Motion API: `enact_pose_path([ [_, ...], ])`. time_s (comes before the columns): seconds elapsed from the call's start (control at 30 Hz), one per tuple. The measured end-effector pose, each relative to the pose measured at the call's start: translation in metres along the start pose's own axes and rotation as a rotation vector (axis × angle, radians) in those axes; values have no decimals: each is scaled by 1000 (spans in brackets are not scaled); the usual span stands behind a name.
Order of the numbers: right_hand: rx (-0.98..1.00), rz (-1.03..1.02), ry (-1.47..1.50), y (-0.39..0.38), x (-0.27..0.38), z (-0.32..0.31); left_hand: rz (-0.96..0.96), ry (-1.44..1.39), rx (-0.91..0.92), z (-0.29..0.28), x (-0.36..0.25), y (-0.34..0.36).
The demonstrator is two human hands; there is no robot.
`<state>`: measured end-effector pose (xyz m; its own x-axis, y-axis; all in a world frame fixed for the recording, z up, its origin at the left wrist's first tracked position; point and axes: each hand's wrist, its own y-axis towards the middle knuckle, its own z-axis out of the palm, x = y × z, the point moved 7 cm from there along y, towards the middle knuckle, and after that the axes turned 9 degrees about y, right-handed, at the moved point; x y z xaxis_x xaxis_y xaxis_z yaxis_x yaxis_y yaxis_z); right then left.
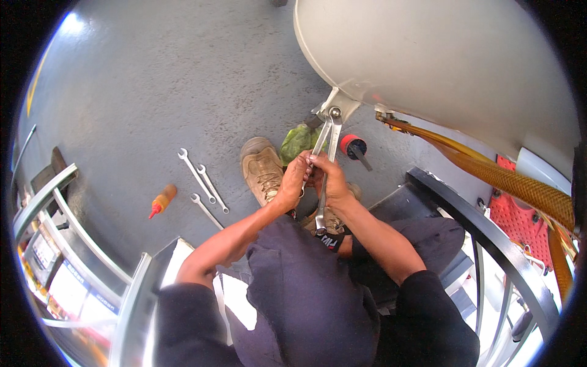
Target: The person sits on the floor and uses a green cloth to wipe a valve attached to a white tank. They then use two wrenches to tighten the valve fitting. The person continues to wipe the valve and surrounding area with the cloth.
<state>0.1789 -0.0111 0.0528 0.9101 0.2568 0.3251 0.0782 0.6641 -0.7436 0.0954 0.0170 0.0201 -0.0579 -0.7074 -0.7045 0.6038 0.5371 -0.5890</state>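
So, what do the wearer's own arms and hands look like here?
The left hand and right hand are bare, with no gloves, rings or watch that I can make out. The forearms are uncovered; dark, plain-looking short sleeves end around the elbows.

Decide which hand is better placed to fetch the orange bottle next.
Probably the left hand: the orange bottle lies on the floor to that side; the right hand is farther away. Both hold wrenches.
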Motion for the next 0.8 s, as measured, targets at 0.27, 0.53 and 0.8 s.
enact_pose_path([
  [0.27, -195, -129, -43, 3, -2, -4, -87, -73, 40, -2, 9, 3],
  [0.53, -484, -561, -777, -52, 55, -2, -168, -5, 262, 24, -23, 7],
  [0.8, -422, -494, -1015, -55, 91, -15, -149, 161, 267, 18, -20, 8],
])
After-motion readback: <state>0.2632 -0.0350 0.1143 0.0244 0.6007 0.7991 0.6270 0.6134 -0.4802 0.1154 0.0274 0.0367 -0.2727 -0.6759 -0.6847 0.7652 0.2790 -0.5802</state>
